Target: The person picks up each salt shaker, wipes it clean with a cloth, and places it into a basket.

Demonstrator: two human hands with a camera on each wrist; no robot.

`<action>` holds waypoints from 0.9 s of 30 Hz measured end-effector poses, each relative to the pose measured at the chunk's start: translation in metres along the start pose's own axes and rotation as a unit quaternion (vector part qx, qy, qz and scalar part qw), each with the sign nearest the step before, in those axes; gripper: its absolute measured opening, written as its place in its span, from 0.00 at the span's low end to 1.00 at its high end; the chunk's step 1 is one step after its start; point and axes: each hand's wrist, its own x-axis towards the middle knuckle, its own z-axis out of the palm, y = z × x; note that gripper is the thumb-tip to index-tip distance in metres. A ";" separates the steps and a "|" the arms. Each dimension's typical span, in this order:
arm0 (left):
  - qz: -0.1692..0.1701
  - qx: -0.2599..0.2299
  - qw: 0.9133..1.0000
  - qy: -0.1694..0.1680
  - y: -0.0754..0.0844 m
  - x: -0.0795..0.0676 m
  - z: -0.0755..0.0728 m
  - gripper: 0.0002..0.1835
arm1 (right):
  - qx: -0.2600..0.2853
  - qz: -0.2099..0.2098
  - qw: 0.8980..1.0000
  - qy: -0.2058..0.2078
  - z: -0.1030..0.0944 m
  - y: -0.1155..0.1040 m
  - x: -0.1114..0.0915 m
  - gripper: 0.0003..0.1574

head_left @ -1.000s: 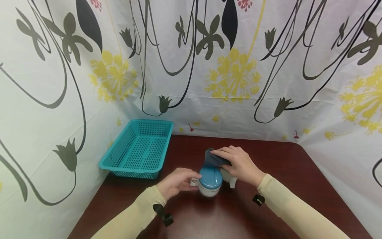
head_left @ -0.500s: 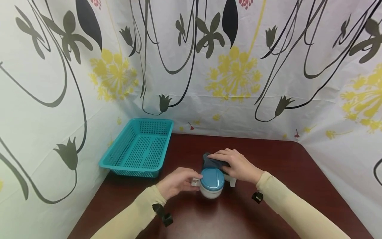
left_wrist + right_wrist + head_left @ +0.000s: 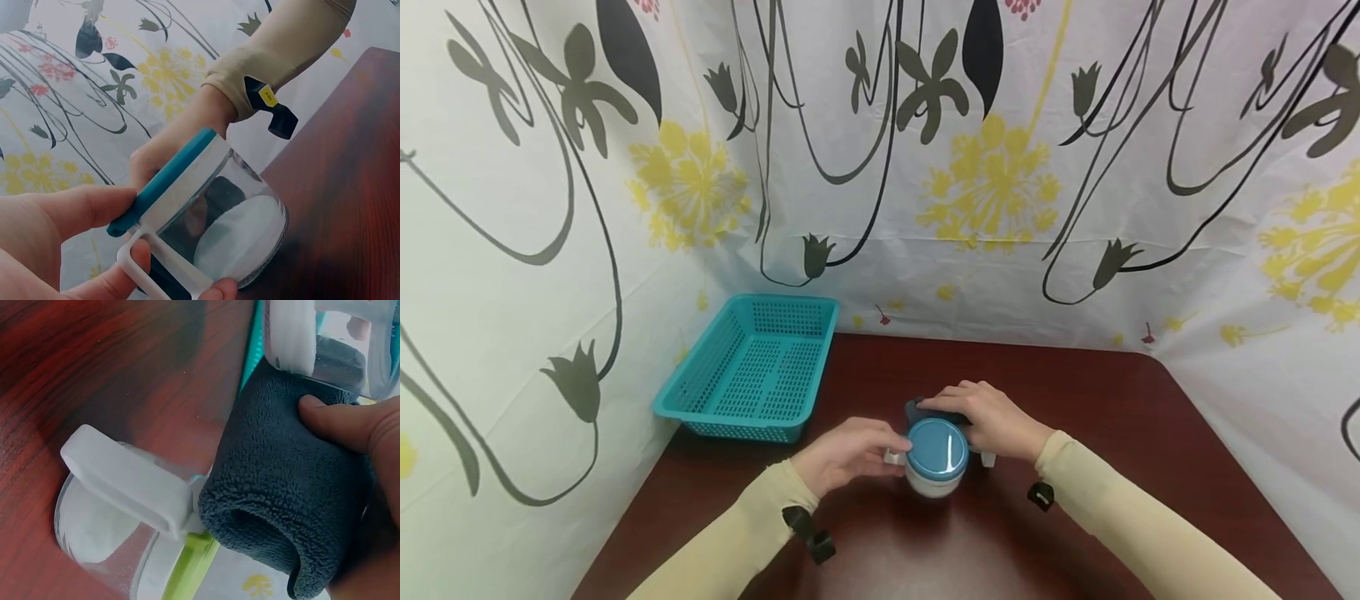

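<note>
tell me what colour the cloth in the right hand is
The cloth is plain dark grey-blue; the right wrist view shows it best.

In the head view, we see only a bit of white handle (image 3: 988, 459) of the green-lidded jar (image 3: 100, 519); the right hand (image 3: 1000, 421) and the blue-lidded jar (image 3: 936, 485) hide the rest, and much of the dark cloth (image 3: 281, 456). The wrist views crop both jars and the left hand (image 3: 850, 454). The yellow label (image 3: 269, 95) is too small for us to read.
</note>
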 end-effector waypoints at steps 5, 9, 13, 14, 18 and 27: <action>-0.007 0.003 1.000 0.011 0.000 0.001 0.000 0.13 | 0.037 0.041 0.998 0.002 -0.002 -0.001 -0.002 0.35; -0.016 -0.006 1.000 0.015 -0.003 0.002 0.000 0.13 | 0.061 0.050 0.997 0.006 -0.005 -0.001 -0.003 0.34; -0.018 -0.010 1.000 0.017 -0.005 0.004 0.001 0.12 | 0.071 0.041 0.997 0.013 -0.012 -0.002 -0.002 0.35; -0.017 -0.009 1.000 0.018 -0.006 0.004 0.001 0.12 | 0.073 0.037 0.997 0.017 -0.014 -0.003 -0.002 0.35; -0.010 -0.003 1.000 0.023 -0.006 0.004 0.002 0.11 | 0.074 0.015 0.996 0.039 -0.020 -0.004 0.001 0.37; -0.004 0.004 1.000 0.024 -0.008 0.005 0.004 0.11 | 0.063 -0.014 0.997 0.037 -0.023 -0.004 0.002 0.37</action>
